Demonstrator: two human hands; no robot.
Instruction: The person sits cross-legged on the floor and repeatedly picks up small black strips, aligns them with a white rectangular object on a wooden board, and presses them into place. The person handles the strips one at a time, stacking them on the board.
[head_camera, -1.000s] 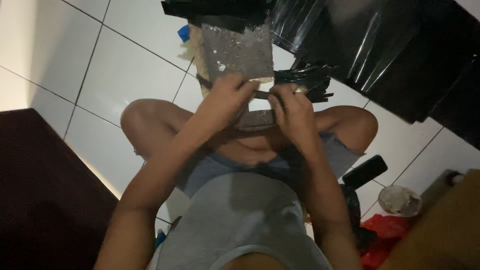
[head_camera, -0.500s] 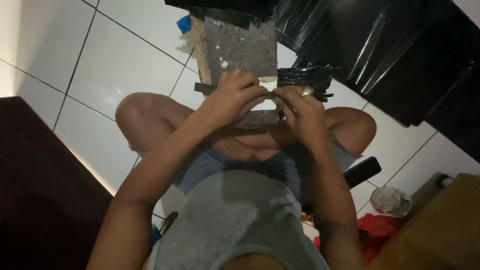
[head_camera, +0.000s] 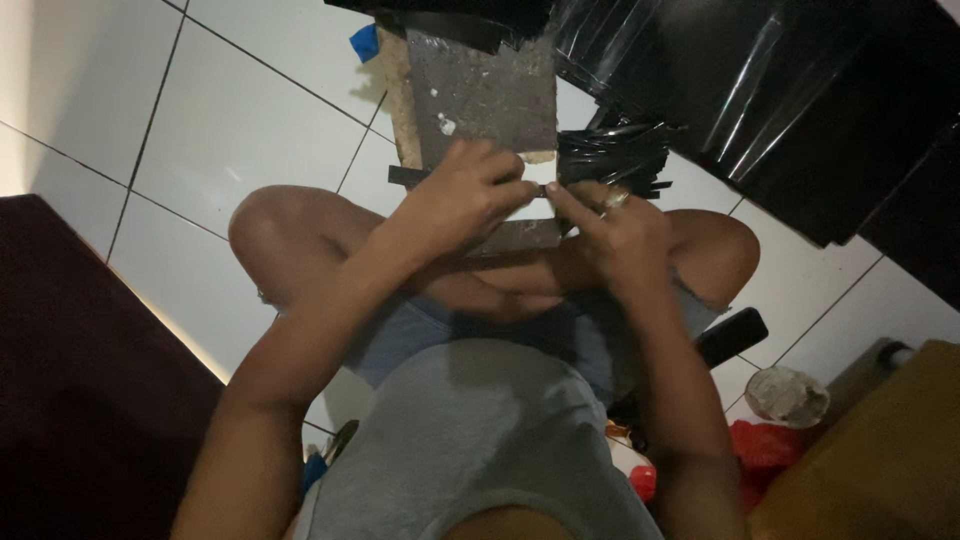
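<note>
Still, both hands (head_camera: 470, 195) seemingly pinching strip (head_camera: 405, 176)

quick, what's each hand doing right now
Left hand: closed, pinching a thin black strip over the grey board.
Right hand: fingers pinched at the same strip's other end.

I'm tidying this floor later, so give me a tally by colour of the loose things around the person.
Black: 3, plastic sheet, pile of strips, flat device
Grey: 1, board
Blue: 1, scrap
Red: 1, bag
Total: 6
</note>
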